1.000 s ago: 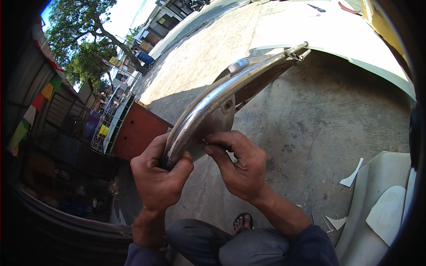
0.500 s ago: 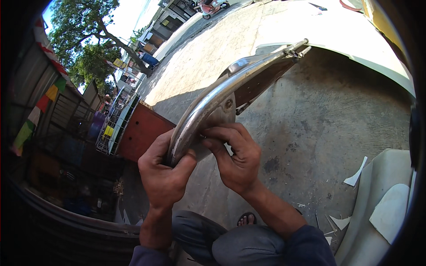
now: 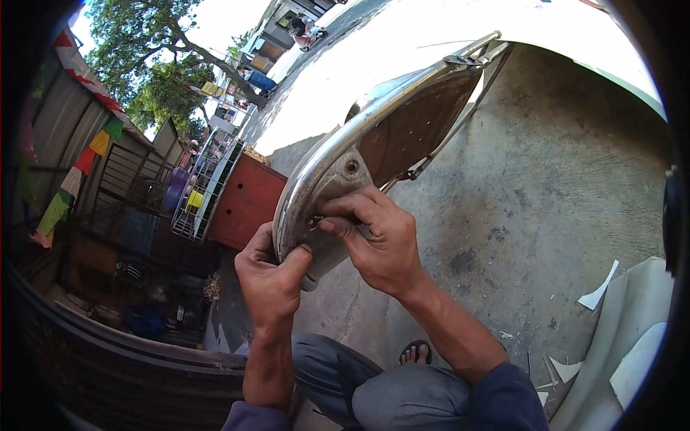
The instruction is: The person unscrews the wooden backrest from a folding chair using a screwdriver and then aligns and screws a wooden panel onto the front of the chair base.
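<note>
A chrome-tubed frame, apparently part of a folding chair, slants up and away to the right. Its inner side shows a grey metal plate with a round hole and a brown board dotted with small holes. My left hand is closed round the near curved end, thumb on the inner side. Against the grey plate, my right hand pinches a small metal piece that looks like a screw, between thumb and forefinger. Its other fingers are curled.
A red box and a wire rack stand at the left. White scraps and a pale padded piece lie at the lower right on the concrete floor. Farther off are a tree and a scooter.
The frame has tilted, so more of the brown board and grey plate shows. My right fingers have shifted slightly left along the plate, and the small metal piece is now visible.
</note>
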### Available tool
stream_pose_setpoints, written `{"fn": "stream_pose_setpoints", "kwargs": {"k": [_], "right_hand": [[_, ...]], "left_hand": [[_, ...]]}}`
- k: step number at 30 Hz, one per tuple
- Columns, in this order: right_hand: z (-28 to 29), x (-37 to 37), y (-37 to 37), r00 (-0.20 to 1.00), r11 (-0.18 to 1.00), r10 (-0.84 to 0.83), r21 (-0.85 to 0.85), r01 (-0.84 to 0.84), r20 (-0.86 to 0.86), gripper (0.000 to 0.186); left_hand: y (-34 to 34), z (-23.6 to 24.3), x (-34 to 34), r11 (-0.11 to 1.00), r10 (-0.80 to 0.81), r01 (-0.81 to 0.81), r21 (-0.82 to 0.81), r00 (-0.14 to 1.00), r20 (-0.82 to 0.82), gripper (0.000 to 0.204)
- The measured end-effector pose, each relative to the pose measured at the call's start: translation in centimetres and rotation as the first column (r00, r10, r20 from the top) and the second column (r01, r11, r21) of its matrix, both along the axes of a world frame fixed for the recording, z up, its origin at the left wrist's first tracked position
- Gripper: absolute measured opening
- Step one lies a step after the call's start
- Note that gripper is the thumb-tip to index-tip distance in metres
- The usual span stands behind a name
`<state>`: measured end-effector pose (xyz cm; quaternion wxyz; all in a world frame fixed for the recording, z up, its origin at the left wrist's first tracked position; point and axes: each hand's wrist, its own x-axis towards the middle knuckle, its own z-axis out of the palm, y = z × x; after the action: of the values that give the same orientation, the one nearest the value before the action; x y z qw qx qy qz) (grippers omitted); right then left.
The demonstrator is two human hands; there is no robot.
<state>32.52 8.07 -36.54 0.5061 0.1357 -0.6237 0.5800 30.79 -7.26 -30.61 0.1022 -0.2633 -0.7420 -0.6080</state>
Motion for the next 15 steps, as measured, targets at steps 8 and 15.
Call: {"fn": "stream_pose_setpoints", "kwargs": {"k": [8, 15], "right_hand": [[-1.8, 0.4, -0.3, 0.999, 0.994, -0.042, 0.099, 0.042, 0.002, 0.016], [-4.5, -3.5, 1.4, 0.996, 0.806, -0.005, -0.590, 0.056, 0.088, 0.024]], "left_hand": [[0.5, -2.9, 0.5, 0.994, 0.078, -0.079, 0.075, 0.997, 0.016, 0.024], [0.9, -6.2, 2.1, 0.996, 0.088, -0.089, 0.016, 0.995, 0.050, 0.022]]}}
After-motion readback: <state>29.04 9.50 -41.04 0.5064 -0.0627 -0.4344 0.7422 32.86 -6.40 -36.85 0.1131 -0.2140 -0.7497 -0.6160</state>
